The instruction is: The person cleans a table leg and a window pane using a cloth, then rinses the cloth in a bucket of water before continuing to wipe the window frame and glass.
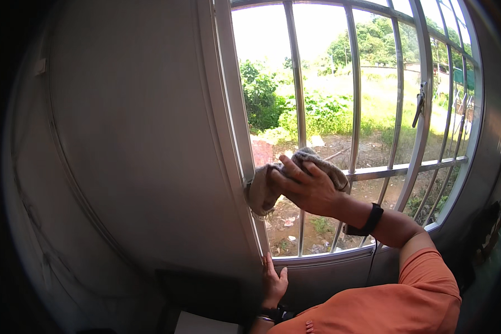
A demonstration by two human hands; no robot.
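My right hand [311, 185] presses a bunched grey-brown cloth [262, 190] against the window's left side, its fingers spread over the fabric. Part of the cloth hangs down beside the left upright of the window frame [233, 83]. Lower down, my left hand [274, 283] rests its fingertips at the frame's bottom left corner, with the thumb held apart and nothing in the grip. Behind the cloth stand metal window bars [298, 83], joined by a horizontal rail [384, 171].
A dark window handle [419, 104] sits on the middle upright. Plain grey wall [142, 125] extends to the left. A pale flat object [206, 323] lies low in front, beside a dark shape. A thin cable [372, 263] hangs below my right forearm. Greenery shows outside.
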